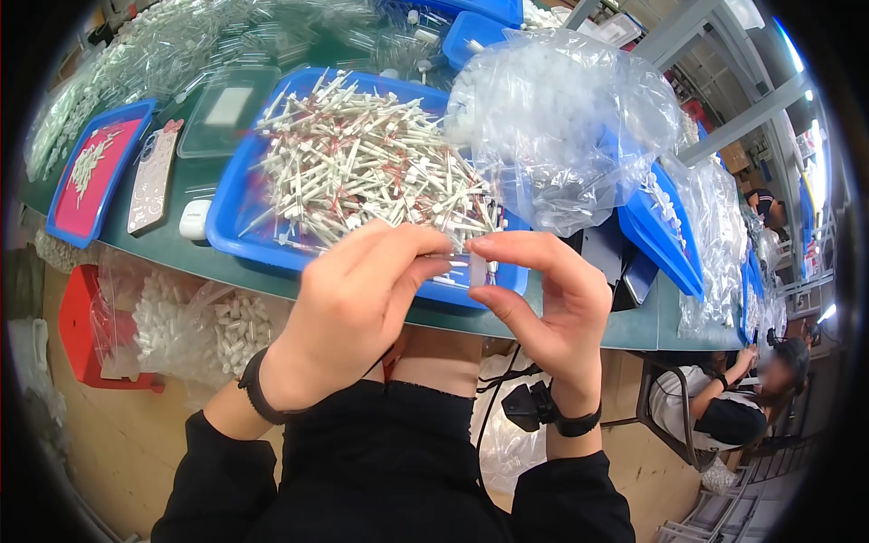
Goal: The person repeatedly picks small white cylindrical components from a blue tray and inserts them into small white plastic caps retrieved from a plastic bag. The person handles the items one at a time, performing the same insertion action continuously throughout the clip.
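Together, left hand [348, 299] and right hand [552, 303] pinch a small clear tube [457, 264] between their fingertip grips.

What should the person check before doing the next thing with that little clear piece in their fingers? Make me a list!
1. Both hands on the piece: ok. The left hand and right hand pinch the small clear piece between fingertips.
2. Piece over the table, not the floor: ok. It sits above the near edge of the blue tray.
3. More parts ready: ok. The tray is heaped with white sticks.
4. Piece fitted straight: cannot tell, it is too small and see-through.
5. Room beside the tray: not ok. A puffy plastic bag crowds the right side.
6. Phone out of the way: ok, it lies to the left.
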Demonstrator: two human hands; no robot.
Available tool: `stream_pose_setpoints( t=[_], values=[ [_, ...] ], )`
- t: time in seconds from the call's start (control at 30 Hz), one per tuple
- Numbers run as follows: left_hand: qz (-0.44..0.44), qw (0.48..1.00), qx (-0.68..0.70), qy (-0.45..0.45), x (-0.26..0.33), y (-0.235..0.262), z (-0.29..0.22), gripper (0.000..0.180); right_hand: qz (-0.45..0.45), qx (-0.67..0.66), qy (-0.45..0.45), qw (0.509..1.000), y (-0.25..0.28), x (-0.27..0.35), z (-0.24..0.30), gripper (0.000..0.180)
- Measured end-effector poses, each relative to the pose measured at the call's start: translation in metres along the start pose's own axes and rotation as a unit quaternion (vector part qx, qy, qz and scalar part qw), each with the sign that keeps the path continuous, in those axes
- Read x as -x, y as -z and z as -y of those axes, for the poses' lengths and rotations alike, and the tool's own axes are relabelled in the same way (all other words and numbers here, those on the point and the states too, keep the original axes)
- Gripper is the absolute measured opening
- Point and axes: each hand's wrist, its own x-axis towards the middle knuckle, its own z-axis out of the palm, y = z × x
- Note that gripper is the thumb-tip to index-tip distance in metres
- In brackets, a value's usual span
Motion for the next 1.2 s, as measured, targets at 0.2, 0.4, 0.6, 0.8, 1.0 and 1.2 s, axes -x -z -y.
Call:
stream_pose_setpoints(
  t=[0.2,0.4,0.6,0.8,1.0,1.2],
  values=[
    [-0.009,1.0,0.02,-0.018,-0.003,0.003,-0.004,0.015,-0.004,-0.041,-0.035,0.999,-0.006,0.002,-0.007,0.031],
    [-0.008,0.999,0.003,-0.042,-0.002,0.0,-0.001,0.019,-0.028,-0.042,-0.021,0.998,-0.008,0.005,-0.011,0.029],
    [0.015,0.99,-0.063,-0.122,0.0,0.0,0.003,0.03,-0.011,-0.019,-0.02,1.0,-0.008,0.005,-0.013,0.027],
    [0.003,0.988,-0.082,-0.133,0.001,-0.008,0.003,0.031,-0.016,-0.012,-0.032,0.999,-0.007,0.007,-0.017,0.028],
    [0.015,0.995,-0.019,-0.099,-0.003,-0.011,-0.003,0.023,0.004,0.021,-0.007,1.0,0.008,0.005,-0.015,0.028],
    [0.052,0.994,-0.077,-0.05,-0.026,-0.007,0.011,0.031,-0.324,0.007,0.023,0.946,0.136,0.018,-0.036,0.032]
  ],
)
